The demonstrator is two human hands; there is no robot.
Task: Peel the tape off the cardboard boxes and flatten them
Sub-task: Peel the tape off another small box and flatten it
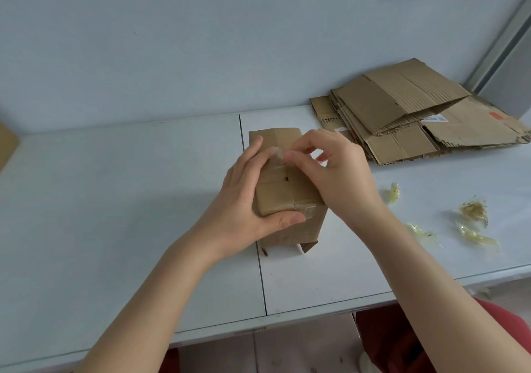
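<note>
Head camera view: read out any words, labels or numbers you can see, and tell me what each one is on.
Nothing is legible.
White and blue label on the flattened cardboard pile: print too small and blurred.
Orange-red mark on the same pile: no characters readable.
White sticker at the pile's left edge: blurred.
Small box under clear tape: no print visible.

There is one taped cardboard box (pixel 287 191), one stack of flattened boxes (pixel 402 108), its number unclear, and four crumpled tape wads (pixel 392 193).
</note>
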